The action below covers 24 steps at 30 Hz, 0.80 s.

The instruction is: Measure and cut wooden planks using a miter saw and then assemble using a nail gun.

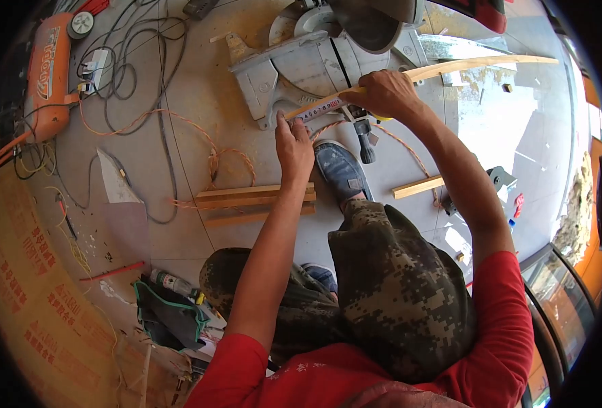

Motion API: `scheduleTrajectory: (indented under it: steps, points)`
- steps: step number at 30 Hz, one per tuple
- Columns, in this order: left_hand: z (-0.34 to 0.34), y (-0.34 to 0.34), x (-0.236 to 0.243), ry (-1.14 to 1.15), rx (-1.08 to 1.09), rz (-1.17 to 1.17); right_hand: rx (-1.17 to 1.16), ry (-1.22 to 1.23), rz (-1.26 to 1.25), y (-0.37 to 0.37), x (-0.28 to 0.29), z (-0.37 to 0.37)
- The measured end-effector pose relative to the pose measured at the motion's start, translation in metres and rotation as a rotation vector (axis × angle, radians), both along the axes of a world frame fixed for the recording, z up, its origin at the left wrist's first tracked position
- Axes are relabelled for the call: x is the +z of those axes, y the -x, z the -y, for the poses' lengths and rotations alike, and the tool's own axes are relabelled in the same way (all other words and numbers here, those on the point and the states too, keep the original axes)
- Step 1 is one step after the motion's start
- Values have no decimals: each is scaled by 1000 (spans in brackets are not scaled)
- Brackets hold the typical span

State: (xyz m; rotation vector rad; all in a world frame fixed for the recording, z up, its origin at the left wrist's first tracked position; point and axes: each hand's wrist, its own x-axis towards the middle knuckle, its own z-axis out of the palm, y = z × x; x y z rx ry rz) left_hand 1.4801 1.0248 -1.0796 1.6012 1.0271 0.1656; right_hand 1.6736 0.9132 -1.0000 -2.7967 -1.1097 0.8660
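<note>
A long, thin wooden strip (481, 64) lies across the grey miter saw (314, 64) and runs out to the right. Along its left part stretches a white tape measure blade (320, 107). My left hand (294, 149) pinches the blade's end against the strip's left tip. With its fingers wrapped round the strip, my right hand (388, 94) grips it farther right, where the blade ends. A bit of yellow shows below that hand; the tape's case is mostly hidden there. The saw's dark handle (365, 141) points down toward my shoe.
Short wooden battens (253, 197) lie left of my foot, another batten (418, 186) to the right. An orange air compressor (46, 75) stands far left, with a white power strip (96, 68) and tangled cables nearby. A dark tool bag (168, 309) sits lower left, beside printed brown sheeting (36, 285).
</note>
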Motion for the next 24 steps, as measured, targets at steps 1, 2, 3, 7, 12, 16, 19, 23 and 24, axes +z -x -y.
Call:
scheduleTrajectory:
  steps: [1, 2, 3, 7, 12, 16, 19, 23, 24]
  points:
    - [4, 2, -5, -11, -5, -2, 17, 1, 0, 8, 2, -5]
    - [7, 4, -10, -23, -10, -5, 35, 1, 0, 14, 2, -10]
    - [9, 3, -10, 22, -8, 7, 41, 23, -5, 19, -1, -13]
    - [13, -1, -7, -70, -45, -18, 61, 25, 90, 28, -13, -16]
    - [16, 1, -1, -143, -44, 12, -17, 77, -10, 37, -2, -34]
    - [17, 1, -8, -244, -53, 40, 45, 9, 69, 37, -18, -36]
    - [16, 0, -10, -240, -40, 44, 31, 15, 49, 35, -22, -36]
    - [17, -1, -9, -204, -26, 55, 15, 46, 10, 33, -20, -36]
    - [17, -1, -9, -197, -19, 57, 15, 60, 0, 34, -18, -37]
